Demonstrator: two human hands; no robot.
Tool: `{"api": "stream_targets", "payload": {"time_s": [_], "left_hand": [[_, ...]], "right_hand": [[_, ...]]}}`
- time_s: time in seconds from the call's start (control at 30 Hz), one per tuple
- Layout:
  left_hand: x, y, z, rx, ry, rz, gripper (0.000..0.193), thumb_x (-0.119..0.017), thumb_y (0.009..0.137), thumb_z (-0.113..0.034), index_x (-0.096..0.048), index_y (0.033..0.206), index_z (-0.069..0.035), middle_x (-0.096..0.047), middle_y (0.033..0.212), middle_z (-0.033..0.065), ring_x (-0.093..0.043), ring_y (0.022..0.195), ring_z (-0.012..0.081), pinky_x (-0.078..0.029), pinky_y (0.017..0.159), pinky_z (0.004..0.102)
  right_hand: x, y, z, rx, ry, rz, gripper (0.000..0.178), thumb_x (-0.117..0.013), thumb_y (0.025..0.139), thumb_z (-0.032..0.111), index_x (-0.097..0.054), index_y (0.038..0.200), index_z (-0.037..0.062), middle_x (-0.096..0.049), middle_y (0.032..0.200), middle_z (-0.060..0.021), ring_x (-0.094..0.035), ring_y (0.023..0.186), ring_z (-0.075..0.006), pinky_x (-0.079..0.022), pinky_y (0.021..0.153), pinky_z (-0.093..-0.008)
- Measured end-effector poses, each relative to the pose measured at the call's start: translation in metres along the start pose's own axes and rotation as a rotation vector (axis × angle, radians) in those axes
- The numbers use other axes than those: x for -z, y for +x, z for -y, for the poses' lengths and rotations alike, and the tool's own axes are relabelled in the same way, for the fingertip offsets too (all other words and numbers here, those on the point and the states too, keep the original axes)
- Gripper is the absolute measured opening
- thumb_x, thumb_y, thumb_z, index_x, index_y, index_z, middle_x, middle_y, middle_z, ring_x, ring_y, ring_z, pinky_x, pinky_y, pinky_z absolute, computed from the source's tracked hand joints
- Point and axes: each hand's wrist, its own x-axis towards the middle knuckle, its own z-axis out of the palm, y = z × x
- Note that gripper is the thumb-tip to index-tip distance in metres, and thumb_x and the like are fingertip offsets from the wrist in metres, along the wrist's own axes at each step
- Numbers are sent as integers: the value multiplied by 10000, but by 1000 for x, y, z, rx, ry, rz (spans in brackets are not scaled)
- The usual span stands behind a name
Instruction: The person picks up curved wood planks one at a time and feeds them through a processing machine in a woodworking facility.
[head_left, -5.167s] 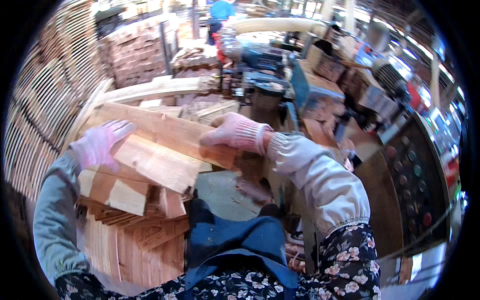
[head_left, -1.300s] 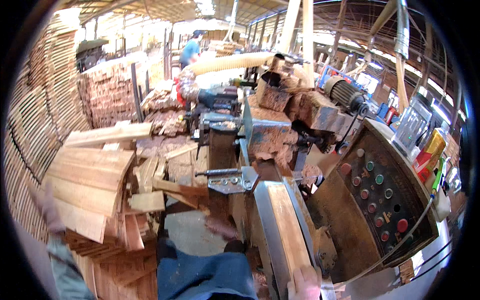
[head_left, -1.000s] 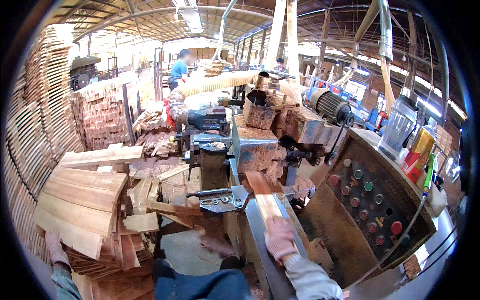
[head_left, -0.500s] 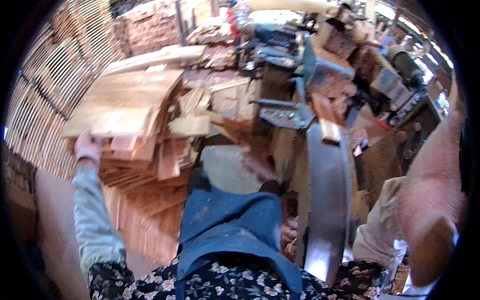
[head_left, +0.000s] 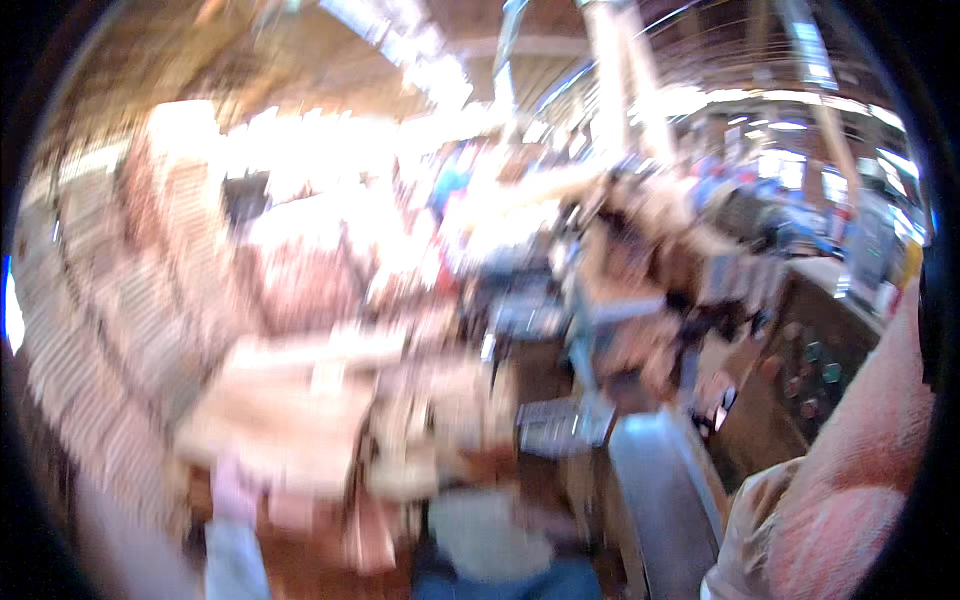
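The whole view is smeared by motion. My left hand (head_left: 232, 485), in a pale pinkish glove with a light sleeve below it, is at the near edge of a wide, pale wooden board (head_left: 280, 415). Its fingers look closed on that edge, though the blur softens them. The board lies on top of a stack of wooden pieces. On the right, my right hand (head_left: 855, 480) is raised very close, a large pink knitted-looking shape above a beige sleeve. Its fingers cannot be made out, nor whether it holds anything.
A grey metal machine bed (head_left: 665, 490) runs forward on my right, with a metal bracket (head_left: 565, 425) at its far end. Tall stacks of slatted wood (head_left: 110, 290) rise at the left. Machinery and a panel with round buttons (head_left: 800, 370) stand at the right.
The view has tilted upward, so roof and bright background now show and everything sits lower. My left hand remains at the board's edge; my right hand stays raised at the right.
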Motion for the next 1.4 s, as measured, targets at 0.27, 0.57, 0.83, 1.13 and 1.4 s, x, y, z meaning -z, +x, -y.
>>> {"api": "stream_targets", "payload": {"time_s": [0.27,0.57,0.83,1.13,1.4], "left_hand": [[71,-91,42,236,-146,-362,649,-583,1027,-457,-469,1525,-56,-561,1468,199,-590,1306,378,-548,1053,493],[-125,-72,92,83,-83,-97,536,-662,1034,-413,-595,1415,-43,-656,1359,104,-629,1222,248,-491,1088,379],[-356,-192,186,648,-192,393,412,-814,882,-216,-656,1221,-45,-716,1089,88,-703,955,234,-602,848,418],[-375,-229,195,598,20,621,542,-785,909,-193,-539,1359,-16,-609,1096,81,-587,939,158,-538,789,306],[-167,-65,96,-62,223,-202,687,-687,996,-367,-445,1541,-26,-557,1457,138,-587,1252,270,-455,1116,449]], "right_hand": [[-15,22,0,69,-56,-88,1005,-866,793,465,-417,1566,5,-441,1565,-278,-458,1436,-441,-378,1190,-539],[-30,74,72,386,143,-13,1065,-878,772,568,-424,1556,9,-431,1556,-295,-468,1416,-467,-388,1174,-554],[-35,-76,69,-590,-281,407,870,-862,677,458,-558,1412,106,-525,1409,-249,-570,1248,-438,-456,1070,-539],[13,-281,106,-898,-776,177,852,-848,738,414,-559,1461,66,-677,1038,-230,-658,847,-410,-546,760,-526],[-50,-205,-1,-1034,-757,-300,914,-865,667,431,-526,1445,93,-569,1355,-191,-565,1237,-387,-454,1060,-515]]}}
